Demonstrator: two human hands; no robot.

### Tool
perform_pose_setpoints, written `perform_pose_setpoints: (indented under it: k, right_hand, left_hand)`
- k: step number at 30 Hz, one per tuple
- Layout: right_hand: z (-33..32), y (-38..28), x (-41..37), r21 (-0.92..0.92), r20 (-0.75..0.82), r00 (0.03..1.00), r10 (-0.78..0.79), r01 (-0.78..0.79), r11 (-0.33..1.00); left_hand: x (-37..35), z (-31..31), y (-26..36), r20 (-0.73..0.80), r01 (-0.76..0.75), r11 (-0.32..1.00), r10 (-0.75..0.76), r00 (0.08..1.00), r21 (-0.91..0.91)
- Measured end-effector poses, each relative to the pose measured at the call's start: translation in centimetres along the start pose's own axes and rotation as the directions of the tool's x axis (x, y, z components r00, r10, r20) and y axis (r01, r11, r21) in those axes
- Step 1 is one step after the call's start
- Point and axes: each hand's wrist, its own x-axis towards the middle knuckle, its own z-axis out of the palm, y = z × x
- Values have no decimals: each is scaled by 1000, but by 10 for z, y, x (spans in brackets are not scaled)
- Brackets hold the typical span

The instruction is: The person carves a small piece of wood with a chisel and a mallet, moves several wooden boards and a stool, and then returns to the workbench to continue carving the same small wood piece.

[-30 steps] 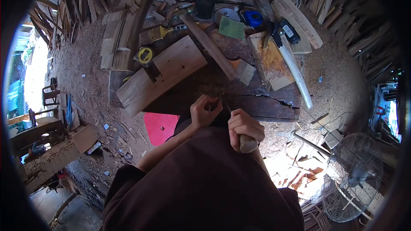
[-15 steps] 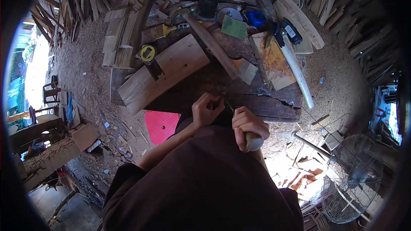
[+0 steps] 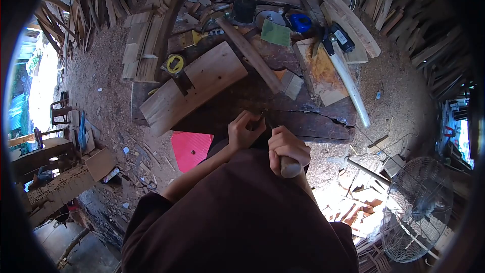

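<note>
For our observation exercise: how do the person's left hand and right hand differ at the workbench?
The left hand curls, fingertips at the workbench edge; the right hand is a fist round a wooden handle. The left hand sits farther onto it; the right hand nearer the body. Both are bare and close together.

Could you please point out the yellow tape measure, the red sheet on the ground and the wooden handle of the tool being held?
yellow tape measure [image 3: 175, 64], head view, middle of its round case.
red sheet [image 3: 191, 147], head view, middle of its bare surface.
wooden handle [image 3: 291, 168], head view, its rounded butt end.
</note>
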Motion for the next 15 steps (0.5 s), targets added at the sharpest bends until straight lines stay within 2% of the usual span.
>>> perform_pose_setpoints:
  k: [6,7,9,15]
  right_hand:
    - [6,2,-2,60,-12,1000,-26,27,998]
    - [4,8,-2,-23,11,1000,-25,25,999]
    - [3,6,-1,-14,-1,1000,-22,22,1000]
    - [5,1,-1,32,13,1000,-27,26,999]
  left_hand:
    - [1,-2,-5,-22,-21,1000,21,1000,-17]
    - [0,-1,-5,-22,-23,1000,23,999,-19]
    - [0,-1,-3,-10,-63,998,63,998,-2]
    - [1,-3,-3,-5,-37,999,37,999,1]
